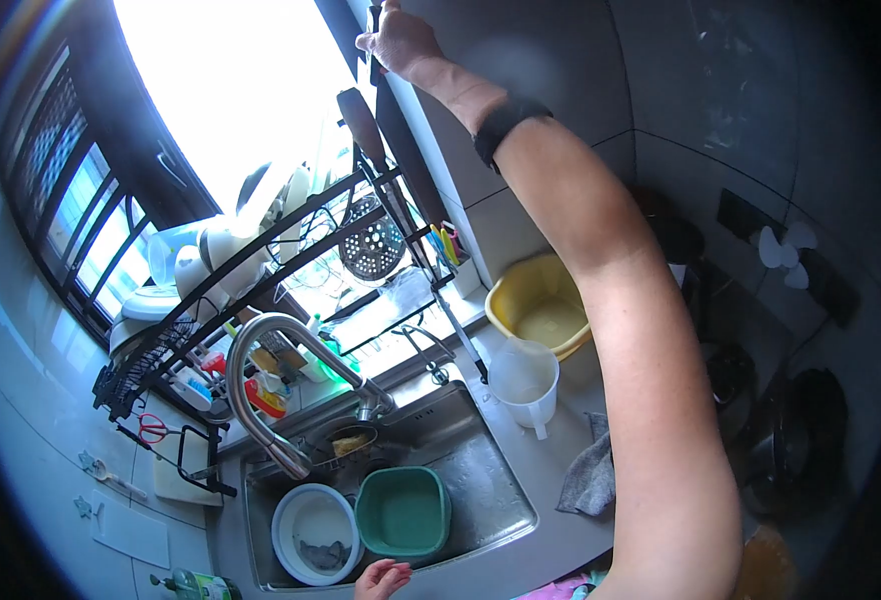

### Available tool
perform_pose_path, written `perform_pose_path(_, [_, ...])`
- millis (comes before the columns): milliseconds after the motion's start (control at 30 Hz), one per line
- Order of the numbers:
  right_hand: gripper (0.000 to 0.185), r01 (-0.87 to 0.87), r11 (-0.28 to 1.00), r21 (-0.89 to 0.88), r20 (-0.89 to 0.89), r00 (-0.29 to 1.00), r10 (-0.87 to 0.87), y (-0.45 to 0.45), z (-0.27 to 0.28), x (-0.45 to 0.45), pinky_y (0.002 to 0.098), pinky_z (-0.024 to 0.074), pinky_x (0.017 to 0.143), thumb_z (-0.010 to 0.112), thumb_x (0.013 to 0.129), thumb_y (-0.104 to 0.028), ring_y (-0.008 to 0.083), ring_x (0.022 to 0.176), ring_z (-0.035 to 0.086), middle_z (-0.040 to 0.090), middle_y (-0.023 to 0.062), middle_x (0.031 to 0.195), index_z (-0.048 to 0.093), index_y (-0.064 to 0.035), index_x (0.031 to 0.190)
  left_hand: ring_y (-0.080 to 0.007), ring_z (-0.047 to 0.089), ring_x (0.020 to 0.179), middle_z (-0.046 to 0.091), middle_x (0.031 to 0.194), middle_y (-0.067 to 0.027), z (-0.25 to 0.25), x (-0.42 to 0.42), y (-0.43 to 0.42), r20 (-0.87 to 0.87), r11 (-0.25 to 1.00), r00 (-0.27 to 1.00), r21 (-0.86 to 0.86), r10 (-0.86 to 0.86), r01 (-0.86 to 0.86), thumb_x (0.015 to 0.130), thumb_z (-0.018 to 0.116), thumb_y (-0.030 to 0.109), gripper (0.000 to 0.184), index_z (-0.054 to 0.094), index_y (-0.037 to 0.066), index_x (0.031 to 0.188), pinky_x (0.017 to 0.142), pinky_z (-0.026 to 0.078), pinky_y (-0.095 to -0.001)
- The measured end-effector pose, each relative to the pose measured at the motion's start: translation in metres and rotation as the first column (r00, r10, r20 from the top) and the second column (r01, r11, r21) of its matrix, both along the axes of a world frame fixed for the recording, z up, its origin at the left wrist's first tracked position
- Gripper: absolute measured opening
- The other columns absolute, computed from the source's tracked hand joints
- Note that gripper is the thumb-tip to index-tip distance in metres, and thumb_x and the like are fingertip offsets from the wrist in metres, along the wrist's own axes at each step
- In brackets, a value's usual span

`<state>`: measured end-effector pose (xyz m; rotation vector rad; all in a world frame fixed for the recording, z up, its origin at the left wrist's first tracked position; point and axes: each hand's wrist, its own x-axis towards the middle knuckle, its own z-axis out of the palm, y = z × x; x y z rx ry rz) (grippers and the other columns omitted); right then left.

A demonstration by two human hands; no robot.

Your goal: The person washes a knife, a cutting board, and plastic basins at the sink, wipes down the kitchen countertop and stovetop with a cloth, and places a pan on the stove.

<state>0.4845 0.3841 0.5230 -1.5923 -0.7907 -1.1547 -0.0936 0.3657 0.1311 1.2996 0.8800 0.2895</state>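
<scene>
My right hand (pixel 406 42) is raised high beside the window, at the top end of the dish rack. Its fingers are closed around a thin dark upright piece whose kind I cannot make out. Just below it, a dark-handled utensil (pixel 363 125) and a slotted skimmer (pixel 373 245) hang from the black dish rack (pixel 291 225). Low in the view, my left hand (pixel 383 578) is partly cut off by the frame, fingers loosely bent and apart, with nothing visible in it. It is nearest to the green basin (pixel 404 512) and the white basin (pixel 318 535), which holds a grey cloth (pixel 326 553).
Both basins stand in the steel sink (pixel 496 480), under a curved faucet (pixel 246 395). On the counter to the right are a white plastic jug (pixel 524 385), a yellow basin (pixel 541 300) and a grey towel (pixel 589 470). Dark pans (pixel 786 450) lie farther right.
</scene>
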Motion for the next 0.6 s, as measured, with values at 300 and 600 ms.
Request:
perform_pose_path(300, [0.027,-0.209,0.974,-0.088,-0.355,0.92,0.166,0.007,0.011,-0.006,0.0255,0.052,0.055,0.063,0.079,-0.025,0.016,0.055,0.064,0.064,0.011,0.066,0.064,0.0021,0.076,-0.0193,0.059,0.089,0.059,0.101,-0.014,-0.012,-0.008,-0.001,-0.022,0.998,0.998,-0.009,0.067,-0.067,0.086,0.054,0.013,0.031,0.048,-0.003,0.111,0.078,0.048,-0.03])
perform_pose_path(600, [0.048,-0.019,0.988,0.155,0.123,0.992,-0.001,0.025,0.028,0.02,0.036,0.0517,0.067,0.061,0.078,-0.029,0.0265,0.075,0.064,0.063,0.018,0.083,0.046,0.001,0.112,-0.0187,0.059,0.086,0.06,0.099,-0.0128,-0.015,-0.01,0.003,0.016,0.998,0.998,-0.005,0.058,-0.058,0.086,0.054,0.013,0.03,0.047,-0.001,0.112,0.077,0.048,-0.0292])
